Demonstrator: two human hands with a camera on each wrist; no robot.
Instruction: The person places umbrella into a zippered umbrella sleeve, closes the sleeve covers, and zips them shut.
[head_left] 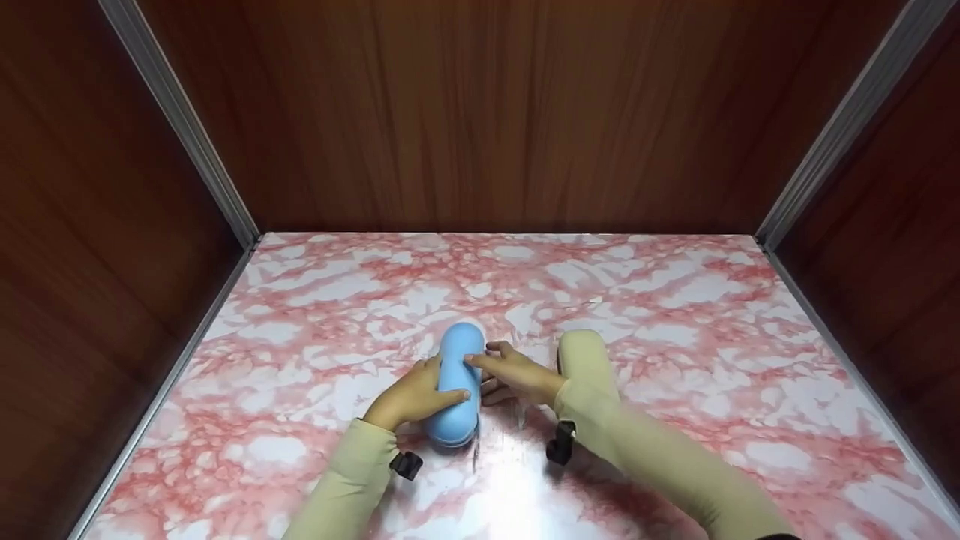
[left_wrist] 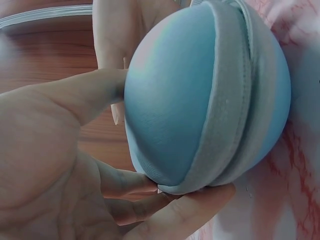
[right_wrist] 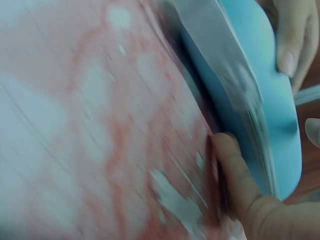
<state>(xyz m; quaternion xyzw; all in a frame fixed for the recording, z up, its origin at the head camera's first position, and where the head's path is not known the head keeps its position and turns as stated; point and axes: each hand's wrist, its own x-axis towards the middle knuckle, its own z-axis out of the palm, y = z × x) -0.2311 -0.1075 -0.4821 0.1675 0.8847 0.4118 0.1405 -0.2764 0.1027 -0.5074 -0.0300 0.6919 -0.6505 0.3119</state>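
Note:
A blue rounded zip case (head_left: 459, 382), like a glasses case, lies lengthwise on the marbled tabletop. My left hand (head_left: 416, 394) grips it from the left, with the thumb across its top and the other fingers at its far side. The grey zip band (left_wrist: 225, 95) runs round the case and looks closed in the left wrist view. From the right, my right hand (head_left: 517, 373) reaches the case with fingers spread and fairly straight. One finger (right_wrist: 237, 175) lies along the zip side in the right wrist view; the thumb tip is over the top.
A beige case (head_left: 585, 352) of similar shape lies to the right, partly hidden by my right sleeve. Dark wood-look panels (head_left: 480, 112) stand at the back and both sides of the red-and-white tabletop (head_left: 675, 300), with grey metal strips (head_left: 187, 135) at the corners.

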